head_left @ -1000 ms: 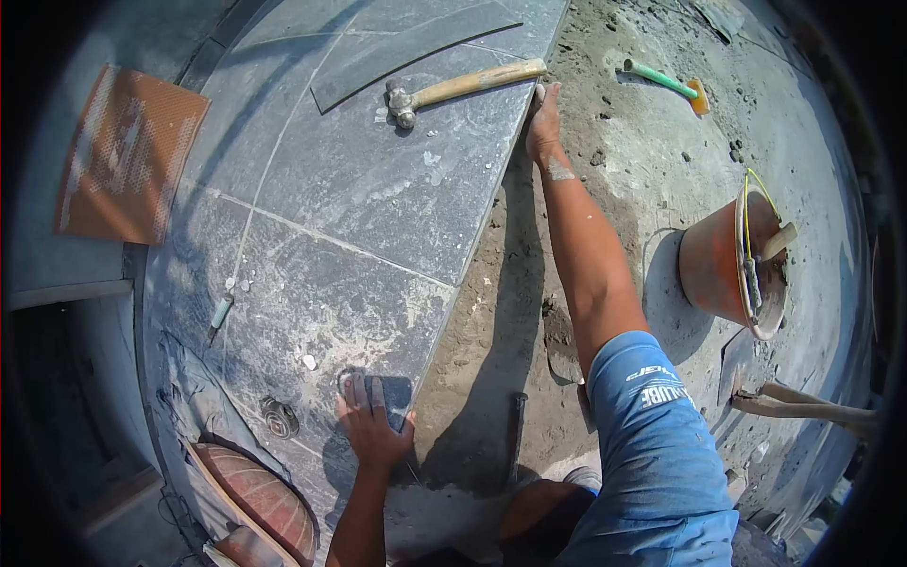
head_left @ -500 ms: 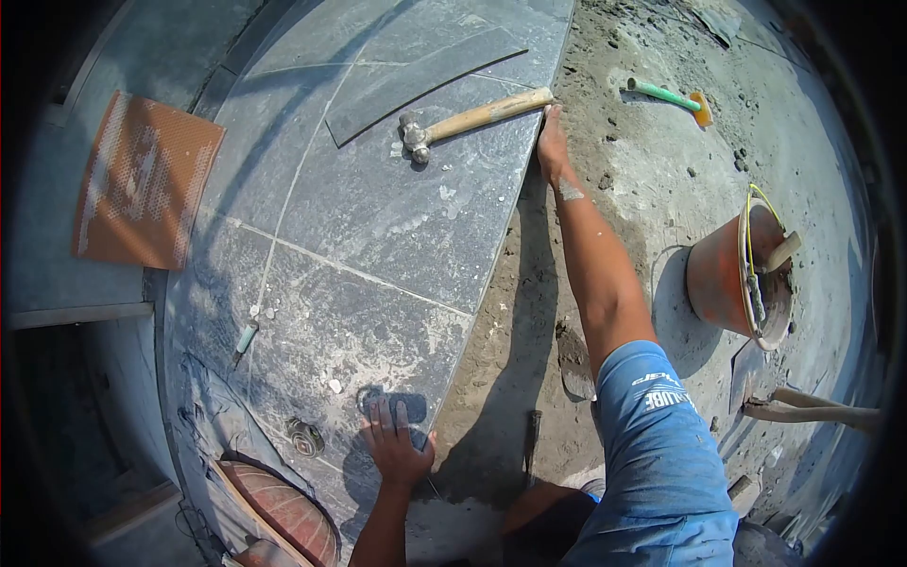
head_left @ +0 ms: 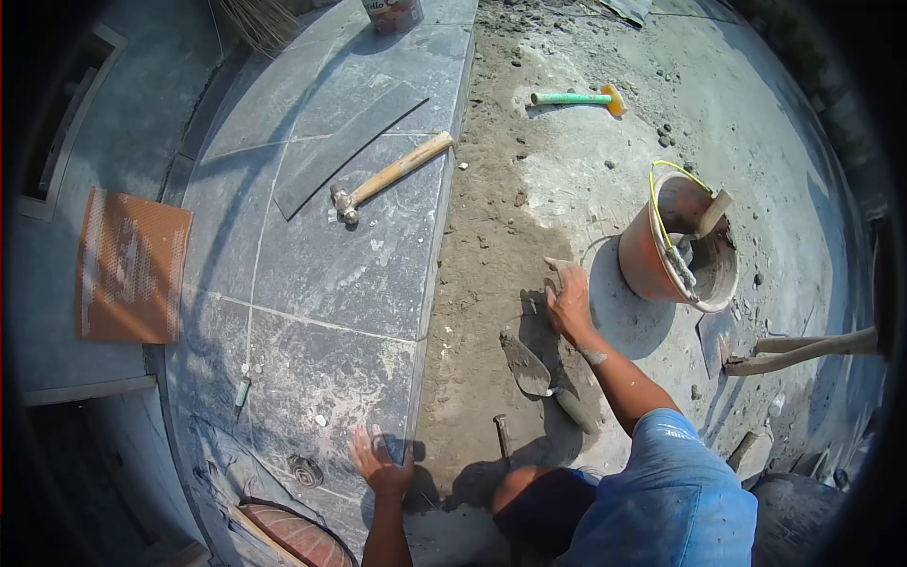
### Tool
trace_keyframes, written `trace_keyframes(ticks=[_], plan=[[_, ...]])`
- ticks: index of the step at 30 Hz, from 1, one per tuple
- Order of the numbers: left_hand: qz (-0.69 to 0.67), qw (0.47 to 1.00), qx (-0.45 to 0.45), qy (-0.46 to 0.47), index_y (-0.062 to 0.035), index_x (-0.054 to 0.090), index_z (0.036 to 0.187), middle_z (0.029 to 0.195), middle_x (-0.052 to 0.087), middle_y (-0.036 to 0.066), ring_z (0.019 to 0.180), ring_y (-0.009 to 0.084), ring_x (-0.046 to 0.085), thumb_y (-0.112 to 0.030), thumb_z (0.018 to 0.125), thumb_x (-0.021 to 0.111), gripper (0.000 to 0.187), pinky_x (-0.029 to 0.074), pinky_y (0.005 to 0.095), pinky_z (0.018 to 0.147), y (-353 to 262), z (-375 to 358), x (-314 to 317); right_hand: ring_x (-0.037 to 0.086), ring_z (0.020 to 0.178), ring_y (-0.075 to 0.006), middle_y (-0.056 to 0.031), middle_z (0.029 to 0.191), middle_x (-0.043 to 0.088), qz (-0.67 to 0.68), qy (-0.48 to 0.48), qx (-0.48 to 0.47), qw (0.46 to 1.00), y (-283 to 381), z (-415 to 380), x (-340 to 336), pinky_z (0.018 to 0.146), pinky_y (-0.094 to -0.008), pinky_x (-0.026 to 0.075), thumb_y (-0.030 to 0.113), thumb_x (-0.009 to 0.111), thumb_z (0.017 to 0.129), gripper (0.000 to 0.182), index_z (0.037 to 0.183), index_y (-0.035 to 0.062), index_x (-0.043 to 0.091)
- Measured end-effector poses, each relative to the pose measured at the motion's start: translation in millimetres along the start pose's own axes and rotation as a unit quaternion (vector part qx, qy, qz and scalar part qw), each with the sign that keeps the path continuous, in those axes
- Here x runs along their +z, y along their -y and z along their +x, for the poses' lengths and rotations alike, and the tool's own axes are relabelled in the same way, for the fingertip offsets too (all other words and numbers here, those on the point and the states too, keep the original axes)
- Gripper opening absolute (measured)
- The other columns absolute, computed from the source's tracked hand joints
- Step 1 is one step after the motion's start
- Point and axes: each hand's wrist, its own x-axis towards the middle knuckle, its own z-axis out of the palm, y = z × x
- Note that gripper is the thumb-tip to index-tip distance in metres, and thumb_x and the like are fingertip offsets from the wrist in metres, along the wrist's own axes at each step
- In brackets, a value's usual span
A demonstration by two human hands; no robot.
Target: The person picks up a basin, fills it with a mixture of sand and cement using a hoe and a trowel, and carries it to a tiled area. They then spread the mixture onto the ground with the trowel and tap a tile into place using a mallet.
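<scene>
My left hand rests with spread fingers on the dark grey tile floor, close to its right edge. My right hand, fingers apart and nothing in it, is over the strip of damp mortar beside the tiles. Just below that hand lies a pointed trowel, its handle toward me. A dark metal bar lies closer to my knee. Farther off on the tiles are a hammer with a wooden handle and a narrow dark tile strip.
An orange bucket with a yellow handle stands right, holding a tool. Beyond it lies a green-handled mallet. Wooden handles reach in from the right. A patterned brown tile and a round object are left.
My right hand has left the tile edge by the hammer and come back over the mortar near the trowel. The left hand stays on the tiles. The view has shifted.
</scene>
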Motion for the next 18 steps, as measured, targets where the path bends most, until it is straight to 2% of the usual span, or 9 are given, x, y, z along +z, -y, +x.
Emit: trace_keyframes(ticks=[3,5,6,8,12,13,18], plan=[[-0.020,0.999,-0.022,0.018,0.0030,0.038,0.132,0.139,0.032,0.026,0.131,0.0442,0.027,-0.039,0.075,0.065,0.075,0.021,0.0580,0.106,-5,2,-1,0.051,0.095,-0.0364,-0.0170,0.098,0.055,-0.030,0.117,0.108,0.987,0,-95,-63,0.083,-0.0440,0.042,0.020,0.068,0.078,0.037,0.109,0.0039,0.055],[0.051,0.999,0.014,-0.007,0.0047,0.037,0.133,0.140,0.031,0.027,0.131,0.0450,0.026,-0.041,0.080,0.059,0.073,0.020,0.0574,0.107,-2,0,4,0.052,0.095,-0.0349,-0.0174,0.097,0.057,-0.088,0.242,0.126,0.958,9,-142,-99,0.082,-0.0422,0.042,0.045,0.067,0.077,0.053,0.104,0.0000,0.056],[0.054,0.998,0.017,0.000,0.0047,0.037,0.133,0.140,0.031,0.027,0.131,0.0450,0.026,-0.041,0.080,0.059,0.073,0.020,0.0574,0.107,-3,0,2,0.052,0.095,-0.0349,-0.0174,0.097,0.057,-0.085,0.245,0.133,0.957,12,-155,-108,0.082,-0.0422,0.042,0.045,0.067,0.077,0.053,0.104,0.0000,0.056],[0.049,0.998,0.033,-0.005,0.0044,0.036,0.134,0.142,0.028,0.027,0.131,0.0452,0.026,-0.041,0.084,0.053,0.070,0.020,0.0574,0.106,-5,1,2,0.053,0.096,-0.0343,-0.0176,0.095,0.057,-0.098,0.348,0.110,0.926,13,-175,-120,0.082,-0.0419,0.042,0.056,0.062,0.076,0.062,0.104,0.0010,0.057],[0.041,0.998,0.038,-0.005,0.0037,0.031,0.137,0.142,0.027,0.027,0.131,0.0464,0.024,-0.032,0.083,0.056,0.069,0.018,0.0568,0.107,-11,1,1,0.056,0.092,-0.0330,-0.0167,0.095,0.058,-0.095,0.384,0.127,0.909,6,-194,-100,0.081,-0.0419,0.044,0.056,0.062,0.076,0.060,0.101,0.0021,0.055],[0.046,0.998,0.033,0.002,0.0044,0.031,0.137,0.142,0.027,0.028,0.131,0.0463,0.024,-0.032,0.083,0.056,0.070,0.018,0.0568,0.107,-12,3,2,0.056,0.085,-0.0348,-0.0173,0.091,0.056,-0.093,0.364,0.133,0.917,3,-197,-92,0.076,-0.0434,0.045,0.048,0.067,0.075,0.053,0.099,0.0018,0.054],[0.061,0.998,0.028,0.010,0.0053,0.030,0.137,0.142,0.026,0.028,0.132,0.0455,0.023,-0.032,0.083,0.056,0.070,0.018,0.0564,0.107,-13,0,3,0.056,0.086,-0.0358,-0.0183,0.091,0.056,-0.049,0.337,0.163,0.926,-4,-205,-86,0.074,-0.0439,0.045,0.037,0.066,0.077,0.046,0.102,0.0022,0.050]])
